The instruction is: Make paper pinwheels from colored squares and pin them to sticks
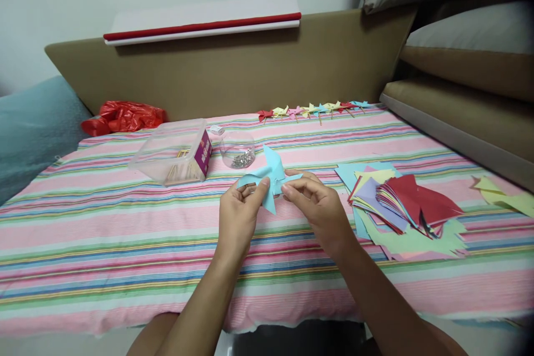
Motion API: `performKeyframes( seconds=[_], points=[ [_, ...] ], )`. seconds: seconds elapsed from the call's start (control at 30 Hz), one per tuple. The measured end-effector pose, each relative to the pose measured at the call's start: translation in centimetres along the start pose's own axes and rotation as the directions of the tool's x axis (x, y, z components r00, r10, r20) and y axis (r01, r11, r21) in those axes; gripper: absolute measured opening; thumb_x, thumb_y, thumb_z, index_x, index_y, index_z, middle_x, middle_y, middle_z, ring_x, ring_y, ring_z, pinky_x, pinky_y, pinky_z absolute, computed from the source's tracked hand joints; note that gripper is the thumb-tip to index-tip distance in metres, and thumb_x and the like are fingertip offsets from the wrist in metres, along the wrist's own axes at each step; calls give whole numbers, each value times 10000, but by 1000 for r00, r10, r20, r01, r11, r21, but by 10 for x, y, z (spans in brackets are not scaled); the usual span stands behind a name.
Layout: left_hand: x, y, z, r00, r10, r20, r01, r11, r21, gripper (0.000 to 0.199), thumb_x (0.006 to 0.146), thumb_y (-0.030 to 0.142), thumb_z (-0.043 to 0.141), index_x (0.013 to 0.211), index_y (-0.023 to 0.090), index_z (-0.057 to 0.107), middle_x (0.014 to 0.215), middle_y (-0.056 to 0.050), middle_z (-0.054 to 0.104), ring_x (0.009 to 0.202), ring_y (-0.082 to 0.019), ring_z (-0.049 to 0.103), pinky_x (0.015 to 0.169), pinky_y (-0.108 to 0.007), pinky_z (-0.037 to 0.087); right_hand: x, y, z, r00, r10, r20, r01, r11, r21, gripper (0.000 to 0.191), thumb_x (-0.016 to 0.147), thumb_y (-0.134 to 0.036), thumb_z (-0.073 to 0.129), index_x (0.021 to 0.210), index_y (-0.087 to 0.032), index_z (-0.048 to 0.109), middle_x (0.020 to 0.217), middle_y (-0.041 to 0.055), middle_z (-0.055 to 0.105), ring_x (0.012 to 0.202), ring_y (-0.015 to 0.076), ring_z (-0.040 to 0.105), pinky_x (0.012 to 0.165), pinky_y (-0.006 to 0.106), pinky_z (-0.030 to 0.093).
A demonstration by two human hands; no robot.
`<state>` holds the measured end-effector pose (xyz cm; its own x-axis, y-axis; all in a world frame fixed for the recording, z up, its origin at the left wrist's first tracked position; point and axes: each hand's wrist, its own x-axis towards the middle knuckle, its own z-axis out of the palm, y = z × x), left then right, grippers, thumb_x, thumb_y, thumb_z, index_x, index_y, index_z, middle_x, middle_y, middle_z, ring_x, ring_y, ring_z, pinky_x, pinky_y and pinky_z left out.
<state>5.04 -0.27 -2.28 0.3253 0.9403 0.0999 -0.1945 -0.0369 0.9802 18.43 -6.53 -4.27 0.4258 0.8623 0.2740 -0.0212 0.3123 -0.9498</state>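
A light blue paper pinwheel [273, 169] is held up between both hands, above the striped cloth. My left hand [240, 208] pinches it near the centre, thumb on top. My right hand [317, 203] grips its right-hand blade between thumb and fingers. Just beyond the pinwheel stands a round clear tub [237, 151] with small shiny metal pieces in it. To its left, a clear plastic box [167, 150] with a purple label lies with thin wooden sticks inside. Fingers behind the paper are partly hidden.
Stacked coloured paper sheets [400, 206] lie to the right, with a yellow paper piece [504, 197] farther right. Several finished pinwheels on sticks [311, 110] line the back edge. A red plastic bag [125, 117] sits back left; cushions [467, 67] are piled on the right.
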Motion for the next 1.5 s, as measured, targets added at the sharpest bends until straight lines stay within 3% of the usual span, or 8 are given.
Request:
performKeyframes(
  seconds=[0.2, 0.47, 0.63, 1.03, 1.13, 1.2, 1.33, 1.5],
  points=[
    [-2, -4, 2, 999, 13, 36, -14, 1000, 15, 260, 812, 389, 784, 895, 145, 744, 740, -16, 651, 728, -159, 606, 739, -285, 511, 0, 6, 6, 990, 91, -103, -81, 992, 99, 138, 784, -346, 799, 769, -212, 769, 1099, 73, 642, 1157, 260, 604, 915, 371, 548],
    [-5, -3, 6, 999, 7, 46, -7, 1000, -7, 238, 824, 364, 784, 928, 154, 745, 796, -25, 708, 759, -143, 618, 713, -245, 499, 0, 3, 16, 977, 71, -199, -43, 989, 140, 150, 738, -311, 824, 745, -187, 740, 1079, 63, 590, 998, 200, 651, 763, 296, 601],
    [-5, -3, 8, 999, 14, 51, -13, 1000, -20, 236, 825, 356, 785, 945, 157, 741, 800, -16, 710, 756, -132, 621, 713, -233, 498, 0, 4, 17, 974, 85, -209, -58, 989, 133, 168, 740, -327, 815, 760, -180, 737, 1083, 64, 585, 963, 185, 650, 743, 285, 598],
    [-7, -8, 12, 997, 19, -68, -19, 1000, 4, 257, 740, 355, 848, 793, 144, 711, 740, -15, 700, 690, -126, 631, 634, -209, 482, -2, 6, 21, 964, 107, -246, -77, 989, 128, 179, 728, -323, 819, 756, -188, 705, 1124, 61, 579, 963, 185, 664, 779, 296, 591],
    [-7, -6, 12, 994, -24, -107, 20, 999, -42, 290, 710, 367, 865, 773, 132, 707, 718, -19, 691, 675, -130, 634, 632, -214, 487, -2, 7, 19, 978, 46, -206, -32, 997, 74, 171, 754, -336, 805, 777, -200, 704, 1145, 72, 567, 1007, 203, 659, 774, 307, 604],
    [-6, -3, 11, 991, -62, -117, 51, 994, -98, 311, 698, 376, 872, 763, 127, 697, 724, -27, 695, 676, -134, 638, 647, -225, 495, -3, 6, 14, 993, -28, -118, 28, 1000, -1, 172, 758, -330, 808, 821, -213, 699, 1190, 77, 557, 1012, 210, 662, 795, 341, 611],
    [-3, 1, 5, 990, -106, -92, 89, 981, -173, 310, 680, 367, 883, 732, 130, 690, 694, -25, 687, 651, -135, 629, 643, -234, 493, -2, -1, 1, 977, -198, 76, 212, 933, -292, 94, 820, -297, 763, 883, -242, 721, 1276, 89, 564, 1146, 256, 623, 938, 437, 562],
    [-5, 7, 4, 994, -106, -36, 101, 986, -132, 319, 695, 386, 863, 669, 139, 661, 619, -4, 636, 607, -134, 595, 592, -231, 452, -2, -6, -6, 951, -294, 98, 305, 828, -470, 57, 858, -311, 737, 844, -256, 728, 1273, 88, 594, 1142, 264, 619, 947, 449, 535]
  ],
)
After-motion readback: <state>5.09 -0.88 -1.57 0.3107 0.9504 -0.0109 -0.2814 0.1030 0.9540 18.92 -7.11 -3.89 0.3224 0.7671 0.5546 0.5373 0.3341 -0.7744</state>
